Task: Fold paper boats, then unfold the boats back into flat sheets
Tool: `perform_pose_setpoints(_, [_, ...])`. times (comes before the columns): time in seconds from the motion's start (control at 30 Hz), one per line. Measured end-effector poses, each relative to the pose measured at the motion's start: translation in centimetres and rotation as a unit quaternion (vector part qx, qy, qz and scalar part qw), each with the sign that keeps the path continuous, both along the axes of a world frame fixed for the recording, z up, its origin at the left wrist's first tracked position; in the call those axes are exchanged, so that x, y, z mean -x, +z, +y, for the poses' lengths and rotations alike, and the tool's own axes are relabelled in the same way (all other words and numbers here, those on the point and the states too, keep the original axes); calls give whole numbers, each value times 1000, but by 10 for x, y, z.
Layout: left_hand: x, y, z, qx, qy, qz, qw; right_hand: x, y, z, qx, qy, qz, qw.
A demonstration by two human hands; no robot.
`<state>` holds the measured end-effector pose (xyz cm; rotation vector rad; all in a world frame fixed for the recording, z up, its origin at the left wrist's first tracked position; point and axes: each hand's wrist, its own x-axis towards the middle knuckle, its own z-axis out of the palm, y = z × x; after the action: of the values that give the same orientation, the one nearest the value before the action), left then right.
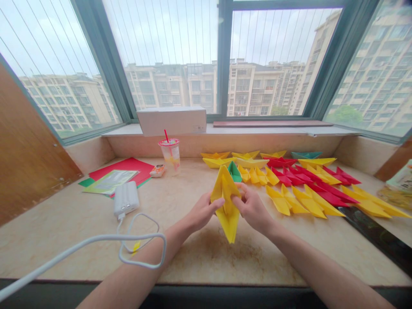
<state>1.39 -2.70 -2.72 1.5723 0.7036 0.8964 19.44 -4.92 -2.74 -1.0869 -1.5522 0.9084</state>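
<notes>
Paper [227, 197], yellow, folded, pointed at both ends.

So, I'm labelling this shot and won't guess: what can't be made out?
All in the head view:
Held paper: its back, which faces away.
Green paper beyond: partly hidden by the held paper.
Container: cut off by the right edge.
Box: print too small to read.
Cable: far end, cut off by the left edge.

The person's smooth, slender left forearm [138, 279] and right forearm [315, 270] were bare from the wrists to the picture's lower edge, broadening away from narrow wrists. The unadorned left hand [201, 211] and right hand [254, 209] were ungloved; nail detail was too small to tell.
</notes>
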Motion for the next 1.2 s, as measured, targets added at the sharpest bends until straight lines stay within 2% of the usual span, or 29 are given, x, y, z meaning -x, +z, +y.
perform_pose_setpoints(0.1, [1,-1,3,52,21,-16,998,0,-4,-2,-21,-2,-14,1000])
perform_pose_setpoints(0.2, [2,1,6,81,61,-30,994,-1,-4,-7,-86,10,-95,992])
perform_pose_setpoints(0.4, [7,7,11,81,144,-49,985,-3,3,-16,-187,117,-311,924])
perform_pose_setpoints(0.5, [7,10,10,81,178,-89,977,-3,3,-15,-208,121,-327,914])
perform_pose_setpoints(0.6, [5,12,7,91,158,-113,977,-3,-1,-12,-221,98,-306,921])
perform_pose_setpoints(0.7, [2,8,7,91,143,-94,981,-3,-3,-9,-239,56,-270,931])
perform_pose_setpoints(0.77, [1,3,10,54,148,-74,985,-3,-4,-7,-242,25,-245,939])
perform_pose_setpoints(0.87, [3,-8,18,-81,207,-13,975,-4,-4,-5,-223,5,-231,947])
perform_pose_setpoints(0.93, [7,-12,22,-195,243,52,949,-4,-6,-2,-207,7,-236,949])
perform_pose_setpoints(1.03, [12,-10,23,-330,239,141,903,-1,-10,3,-193,3,-250,949])
perform_pose_setpoints(1.1, [13,-6,20,-372,225,189,880,1,-11,6,-182,-3,-259,949])
perform_pose_setpoints(1.2, [12,0,14,-370,207,254,869,3,-10,8,-160,3,-274,948])
